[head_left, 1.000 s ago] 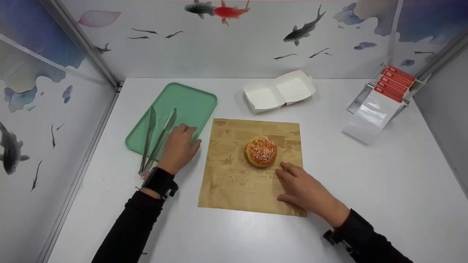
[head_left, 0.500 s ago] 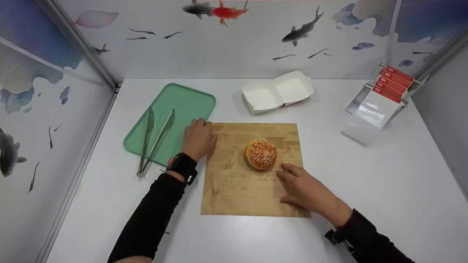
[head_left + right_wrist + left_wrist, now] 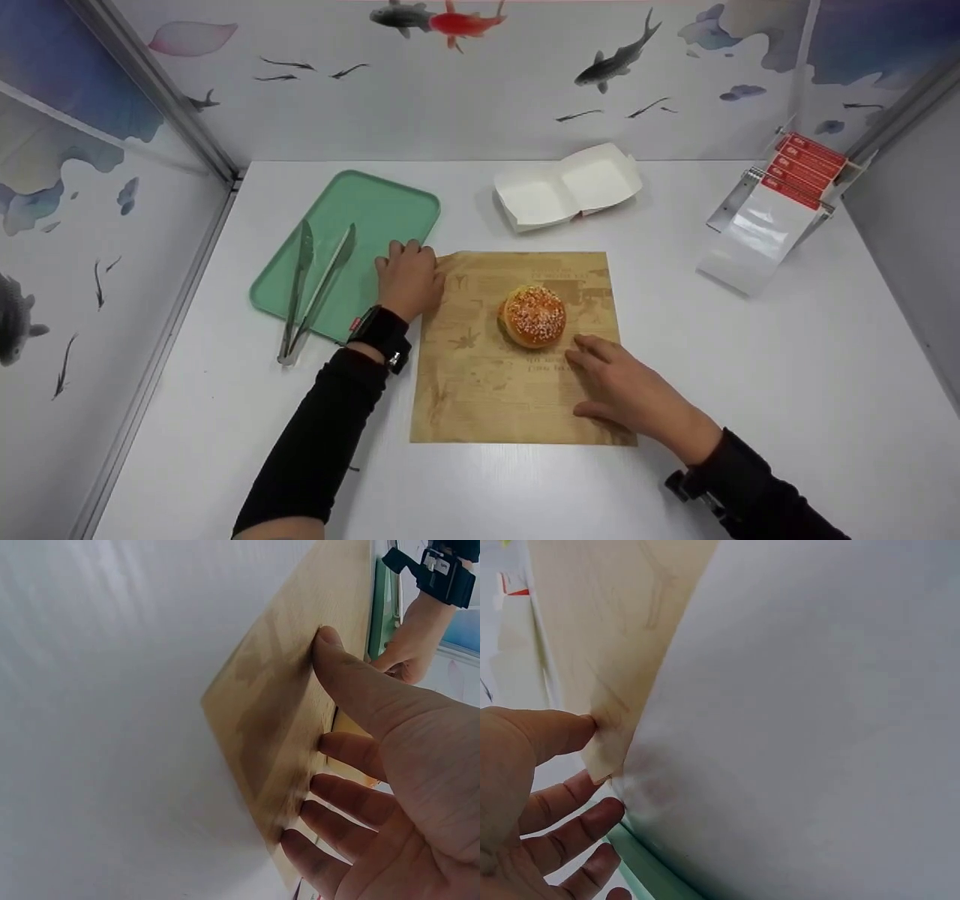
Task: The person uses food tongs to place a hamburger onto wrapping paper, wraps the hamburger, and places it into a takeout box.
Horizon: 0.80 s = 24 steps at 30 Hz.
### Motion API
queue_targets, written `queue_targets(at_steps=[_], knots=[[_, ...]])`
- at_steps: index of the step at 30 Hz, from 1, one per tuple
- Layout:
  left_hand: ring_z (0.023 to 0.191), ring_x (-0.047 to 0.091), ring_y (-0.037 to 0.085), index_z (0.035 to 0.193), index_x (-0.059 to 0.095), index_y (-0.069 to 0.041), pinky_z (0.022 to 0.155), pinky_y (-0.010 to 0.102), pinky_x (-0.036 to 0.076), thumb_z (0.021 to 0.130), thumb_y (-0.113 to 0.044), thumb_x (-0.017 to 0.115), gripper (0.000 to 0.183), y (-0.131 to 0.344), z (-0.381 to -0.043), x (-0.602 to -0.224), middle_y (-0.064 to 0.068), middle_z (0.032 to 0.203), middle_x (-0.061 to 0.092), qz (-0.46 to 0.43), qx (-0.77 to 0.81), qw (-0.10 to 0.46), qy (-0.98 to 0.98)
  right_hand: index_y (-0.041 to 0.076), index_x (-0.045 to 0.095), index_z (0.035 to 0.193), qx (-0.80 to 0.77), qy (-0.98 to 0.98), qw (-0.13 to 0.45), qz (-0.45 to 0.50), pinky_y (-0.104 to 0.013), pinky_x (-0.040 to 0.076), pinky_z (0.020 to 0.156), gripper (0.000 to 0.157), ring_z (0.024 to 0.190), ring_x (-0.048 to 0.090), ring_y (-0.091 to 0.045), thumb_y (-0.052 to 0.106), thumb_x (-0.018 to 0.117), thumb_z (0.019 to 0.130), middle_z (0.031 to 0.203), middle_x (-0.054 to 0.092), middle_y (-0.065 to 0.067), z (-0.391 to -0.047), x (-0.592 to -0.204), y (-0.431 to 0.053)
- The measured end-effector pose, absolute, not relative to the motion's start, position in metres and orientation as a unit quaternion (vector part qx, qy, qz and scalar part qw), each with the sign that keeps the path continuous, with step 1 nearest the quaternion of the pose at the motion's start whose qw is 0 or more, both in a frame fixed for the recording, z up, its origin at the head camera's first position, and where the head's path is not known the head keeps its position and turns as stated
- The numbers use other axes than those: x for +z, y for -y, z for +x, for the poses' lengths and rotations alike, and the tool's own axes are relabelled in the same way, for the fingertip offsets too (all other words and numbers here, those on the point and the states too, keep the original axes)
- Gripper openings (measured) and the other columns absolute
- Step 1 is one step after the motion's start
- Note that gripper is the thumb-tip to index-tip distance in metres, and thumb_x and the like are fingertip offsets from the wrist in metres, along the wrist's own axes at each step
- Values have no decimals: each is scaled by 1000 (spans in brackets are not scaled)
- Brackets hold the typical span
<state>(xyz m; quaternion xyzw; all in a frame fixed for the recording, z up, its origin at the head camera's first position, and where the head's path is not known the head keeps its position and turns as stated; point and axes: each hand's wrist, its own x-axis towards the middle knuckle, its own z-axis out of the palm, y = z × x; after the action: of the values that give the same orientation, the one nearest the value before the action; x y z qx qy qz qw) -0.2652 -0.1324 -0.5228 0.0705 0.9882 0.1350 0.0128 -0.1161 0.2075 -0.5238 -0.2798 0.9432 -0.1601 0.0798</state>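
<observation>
A sesame-seed burger [image 3: 534, 316] sits on a square of brown printed wrapping paper [image 3: 480, 397]. My left hand [image 3: 407, 281] is at the paper's far left corner, beside the green tray. In the left wrist view, the thumb [image 3: 574, 731] lies on one face of that corner and the index finger is behind it, pinching it slightly raised. My right hand [image 3: 634, 394] rests its spread fingertips on the paper's right side, near the burger. The right wrist view shows its thumb [image 3: 330, 641] and fingers touching the sheet, with nothing held.
Metal tongs [image 3: 289, 330] lie across the green tray [image 3: 394, 199] at left. A white burger box [image 3: 566, 187] stands opened behind the paper. At the back right, a metal rack [image 3: 731, 206] holds red-and-white paper sleeves [image 3: 765, 232]. Printed wall panels enclose the table.
My left hand has moved right from over the tray to the paper's far left corner, which now lifts slightly. The sheet has shifted a little toward me. My right hand stays in place.
</observation>
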Motion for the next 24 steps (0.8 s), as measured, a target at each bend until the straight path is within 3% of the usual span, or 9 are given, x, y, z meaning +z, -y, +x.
queue_targets(at_steps=[4, 7, 10, 13, 15, 18, 21, 24], knots=[[115, 51, 40, 75, 64, -7, 92, 56, 39, 99, -20, 65, 27, 131, -261, -521, 15, 104, 65, 69, 169, 4, -983, -2, 60, 148, -161, -944, 85, -277, -55, 51, 114, 78, 142, 55, -46, 33, 92, 86, 158, 52, -27, -116, -524, -207], [106, 56, 37, 76, 63, -10, 88, 52, 41, 96, -17, 68, 22, 130, -257, -521, 11, 95, 66, 76, 211, -3, -975, -1, 60, 148, -160, -944, 86, -275, -55, 52, 113, 78, 142, 55, -46, 33, 92, 85, 158, 52, -27, -116, -523, -207], [86, 59, 31, 96, 59, -5, 79, 43, 45, 95, -9, 68, 10, 129, -256, -521, 7, 83, 61, 76, 295, 11, -952, -1, 61, 148, -159, -944, 85, -275, -55, 52, 112, 78, 142, 55, -46, 33, 92, 85, 158, 52, -27, -116, -523, -208], [73, 53, 25, 124, 49, -2, 69, 36, 44, 95, -5, 66, 34, 129, -255, -522, 6, 80, 54, 30, 400, 37, -915, 0, 61, 148, -165, -944, 86, -272, -55, 53, 112, 77, 144, 54, -45, 33, 92, 86, 159, 52, -26, -116, -523, -208], [79, 57, 23, 136, 47, -1, 72, 34, 46, 94, -8, 66, 46, 131, -255, -522, 7, 88, 59, -11, 440, 43, -897, 1, 60, 149, -167, -944, 88, -271, -55, 53, 112, 76, 145, 53, -45, 33, 91, 87, 159, 51, -25, -116, -523, -208], [84, 62, 25, 117, 64, 3, 75, 33, 48, 98, -14, 66, 25, 132, -253, -522, 13, 89, 67, -22, 429, 32, -902, 1, 60, 149, -167, -944, 89, -272, -55, 53, 112, 76, 145, 53, -45, 33, 91, 88, 160, 51, -24, -115, -524, -209], [84, 71, 26, 106, 79, 2, 77, 34, 54, 104, -13, 63, 21, 129, -247, -521, 16, 93, 78, 22, 379, -10, -925, 1, 60, 149, -165, -943, 86, -274, -55, 53, 112, 76, 145, 53, -45, 33, 91, 88, 160, 51, -25, -115, -525, -209], [80, 75, 27, 121, 81, -2, 73, 36, 58, 108, -10, 62, 25, 123, -238, -518, 18, 100, 82, 75, 343, -65, -934, 1, 60, 148, -165, -943, 82, -277, -55, 53, 111, 76, 144, 54, -45, 34, 91, 87, 160, 51, -25, -115, -525, -209]])
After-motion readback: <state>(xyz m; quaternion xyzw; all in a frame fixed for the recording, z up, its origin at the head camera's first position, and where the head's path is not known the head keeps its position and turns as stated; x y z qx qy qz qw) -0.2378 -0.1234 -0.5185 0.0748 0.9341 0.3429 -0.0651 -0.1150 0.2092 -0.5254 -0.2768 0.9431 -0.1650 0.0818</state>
